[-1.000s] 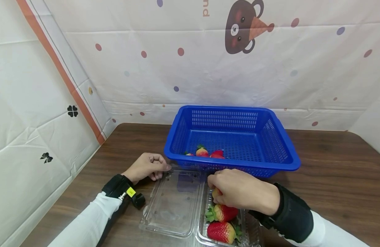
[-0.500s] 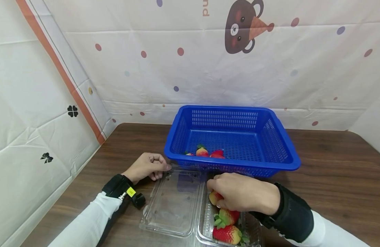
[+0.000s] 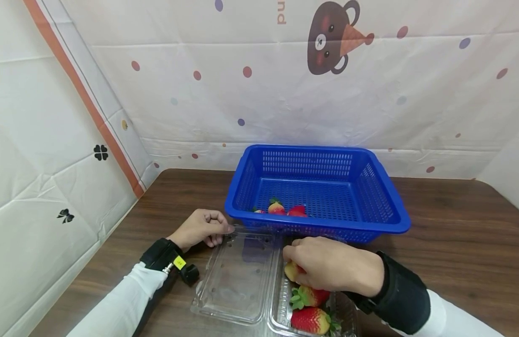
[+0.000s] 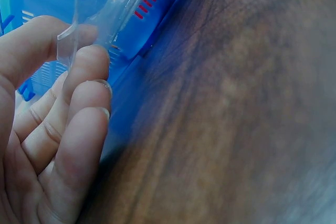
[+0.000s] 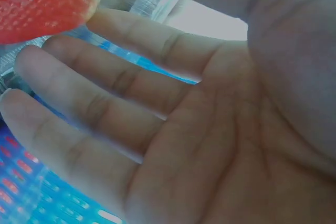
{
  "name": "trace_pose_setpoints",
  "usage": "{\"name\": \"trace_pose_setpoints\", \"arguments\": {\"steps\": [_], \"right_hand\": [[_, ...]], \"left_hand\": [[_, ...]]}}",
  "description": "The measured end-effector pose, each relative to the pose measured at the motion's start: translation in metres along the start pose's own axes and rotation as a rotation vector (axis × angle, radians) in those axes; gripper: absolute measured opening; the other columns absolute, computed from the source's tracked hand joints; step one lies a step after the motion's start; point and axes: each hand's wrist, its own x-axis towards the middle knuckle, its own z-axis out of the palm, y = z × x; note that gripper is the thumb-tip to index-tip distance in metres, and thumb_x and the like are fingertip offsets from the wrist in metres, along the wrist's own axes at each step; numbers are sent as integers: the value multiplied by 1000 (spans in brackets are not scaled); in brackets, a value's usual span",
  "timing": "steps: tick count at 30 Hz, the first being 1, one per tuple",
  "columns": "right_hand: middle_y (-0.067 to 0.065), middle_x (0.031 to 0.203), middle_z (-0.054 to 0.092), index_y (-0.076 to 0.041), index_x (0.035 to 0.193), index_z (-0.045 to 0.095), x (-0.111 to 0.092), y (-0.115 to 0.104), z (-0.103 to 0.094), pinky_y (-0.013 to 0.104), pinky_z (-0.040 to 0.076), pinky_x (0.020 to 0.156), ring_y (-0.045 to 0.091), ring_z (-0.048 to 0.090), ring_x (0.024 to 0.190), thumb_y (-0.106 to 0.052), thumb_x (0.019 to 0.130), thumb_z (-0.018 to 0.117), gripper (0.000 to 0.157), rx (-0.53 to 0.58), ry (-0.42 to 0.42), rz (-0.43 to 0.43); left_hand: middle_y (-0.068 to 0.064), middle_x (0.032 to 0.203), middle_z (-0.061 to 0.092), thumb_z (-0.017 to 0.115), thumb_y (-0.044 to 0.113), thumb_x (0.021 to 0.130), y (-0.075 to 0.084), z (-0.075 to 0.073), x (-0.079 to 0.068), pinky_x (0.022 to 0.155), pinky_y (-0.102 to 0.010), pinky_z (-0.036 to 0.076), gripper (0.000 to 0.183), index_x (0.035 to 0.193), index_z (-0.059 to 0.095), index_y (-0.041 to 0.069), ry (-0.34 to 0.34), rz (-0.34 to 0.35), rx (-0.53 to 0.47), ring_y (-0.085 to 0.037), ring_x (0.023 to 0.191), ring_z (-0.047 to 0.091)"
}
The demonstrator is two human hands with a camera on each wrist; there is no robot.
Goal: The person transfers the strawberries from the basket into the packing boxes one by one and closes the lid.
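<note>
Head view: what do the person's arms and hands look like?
White left sleeve and right sleeve; black left wristband and right wristband. The left wristband carries a yellow tag, its marking unreadable, and a round black knob. Left hand and right hand wear no gloves.

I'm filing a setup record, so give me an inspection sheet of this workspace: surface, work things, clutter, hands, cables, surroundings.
Surface: wood-grain table.
Work things: clear container with its lid open, strawberries inside; blue basket behind, also holding strawberries.
Clutter: nothing seen.
Hands: left hand pinches the lid's far left corner; right hand is at a strawberry in the container, grip unclear.
Cables: none identifiable; dark strip beside the left sleeve, nature unclear.
Surroundings: pale spotted sheet behind, with a bear print.
</note>
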Motion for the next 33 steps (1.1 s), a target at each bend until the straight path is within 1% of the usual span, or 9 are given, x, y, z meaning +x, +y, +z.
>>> {"name": "trace_pose_setpoints", "arguments": {"steps": [7,13,16,19,22,25,30,33], "right_hand": [[-8,80,52,-17,100,62,-6,-5,-10,23,49,60,8,49,68,-23,85,74,20,46,12,14],[-7,82,55,-16,99,62,-13,-11,-22,22,52,61,5,50,69,-23,88,71,16,36,91,-26],[-6,86,59,-16,103,63,-16,-13,-26,23,56,64,3,52,71,-26,88,71,19,26,118,-30],[-6,92,62,-17,108,63,-19,-15,-30,27,58,69,3,55,76,-27,87,71,24,18,138,-32],[-6,98,63,-16,112,63,-22,-15,-34,29,58,70,4,57,79,-26,87,72,27,22,157,-27],[-5,102,64,-15,114,64,-25,-15,-39,30,58,72,6,59,83,-24,89,71,28,18,193,-29],[-5,105,65,-17,114,64,-28,-11,-46,32,58,74,7,60,89,-25,90,69,25,7,259,-37],[-5,106,65,-18,112,65,-28,-7,-50,30,59,74,5,60,88,-25,90,69,23,3,306,-33]], "left_hand": [[-2,62,63,76,27,83,1,1,0,47,-23,55,27,83,64,3,-1,4,0,-16,55,59],[-2,62,63,76,27,83,0,0,0,47,-23,55,27,83,64,3,0,2,-4,-16,55,59],[-2,62,63,76,27,83,-1,0,0,46,-22,55,27,83,64,3,0,2,-8,-16,55,59],[-2,62,62,76,27,83,-1,0,0,46,-22,55,28,83,64,2,0,2,-14,-16,55,58],[-2,62,62,76,27,83,-1,0,0,46,-22,55,28,83,64,2,-3,4,-17,-16,54,58],[-3,62,63,76,27,83,-1,0,-1,46,-22,55,28,83,64,2,-4,7,-16,-16,54,59],[-3,61,62,76,27,83,-1,0,1,46,-22,55,28,83,64,2,4,8,-12,-17,54,59],[-3,61,62,76,27,83,-2,0,1,46,-22,55,28,83,64,2,5,6,-11,-16,54,58]]}}
